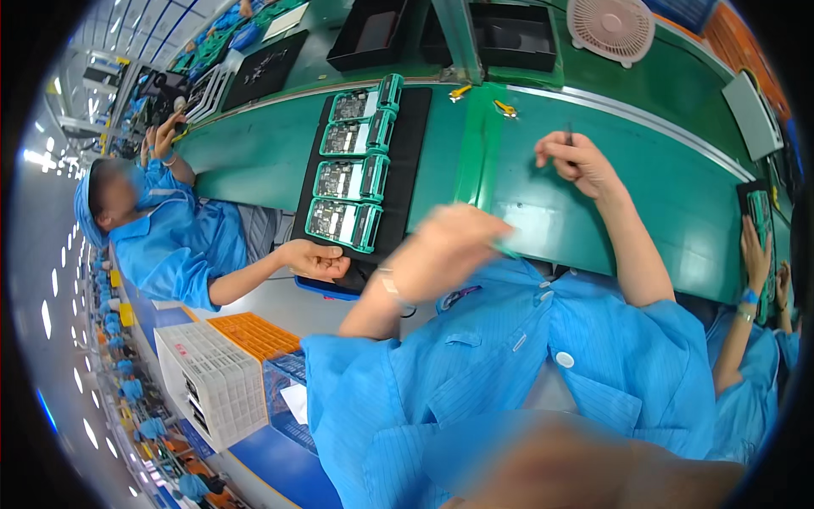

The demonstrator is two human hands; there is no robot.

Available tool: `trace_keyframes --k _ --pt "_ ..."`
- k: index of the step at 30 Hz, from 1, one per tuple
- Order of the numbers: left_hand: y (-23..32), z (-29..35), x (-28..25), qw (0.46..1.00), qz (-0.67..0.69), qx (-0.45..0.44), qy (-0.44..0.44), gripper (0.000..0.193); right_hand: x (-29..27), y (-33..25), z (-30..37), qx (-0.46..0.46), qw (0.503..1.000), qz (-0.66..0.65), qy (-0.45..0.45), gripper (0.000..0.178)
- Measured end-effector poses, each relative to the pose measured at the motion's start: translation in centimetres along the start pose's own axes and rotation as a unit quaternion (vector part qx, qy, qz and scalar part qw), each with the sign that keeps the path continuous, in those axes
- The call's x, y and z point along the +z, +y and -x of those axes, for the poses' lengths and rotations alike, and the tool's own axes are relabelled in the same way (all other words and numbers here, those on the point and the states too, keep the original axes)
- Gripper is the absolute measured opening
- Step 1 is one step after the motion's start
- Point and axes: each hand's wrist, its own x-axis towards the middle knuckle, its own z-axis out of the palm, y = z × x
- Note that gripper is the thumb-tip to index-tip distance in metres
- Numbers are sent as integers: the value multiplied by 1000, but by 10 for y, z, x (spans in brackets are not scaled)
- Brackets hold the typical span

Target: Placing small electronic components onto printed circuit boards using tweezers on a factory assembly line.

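Observation:
My left hand (454, 246) is smeared by motion over the near edge of the green bench. A thin greenish sliver shows by its fingertips, too blurred to name. Farther right, my right hand (581, 163) is raised above the bench with its fingers curled in a pinch round a short, dark, slender tool (569, 134). Left of my hands lies a black tray (407, 161), bearing several green-framed circuit boards (341, 178) in a column. Beyond my hands, two small yellow-handled tools (506, 109) lie on the bench near its far rail.
A co-worker's hand (314, 260) is at the tray's near left corner. At the right, another person's hand (755, 257) touches a green-framed board. Black open boxes (513, 42) and a pink fan (610, 30) stand behind the rail. A white crate (212, 382) sits lower left.

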Motion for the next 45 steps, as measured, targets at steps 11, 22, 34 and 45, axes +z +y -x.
trace_keyframes --k 11,22,34,45 --pt "-301 114 -56 846 -333 -414 44 35 115 39 -41 53 998 10 -36 45" --pt "-179 104 -29 846 130 -517 -31 27 118 68 -74 -55 976 36 210 28" --pt "-115 89 74 882 265 -389 -27 34 54 66 51 -34 926 55 372 25" --pt "-216 0 -33 947 192 -185 -179 44 184 28 27 -129 800 186 556 19"
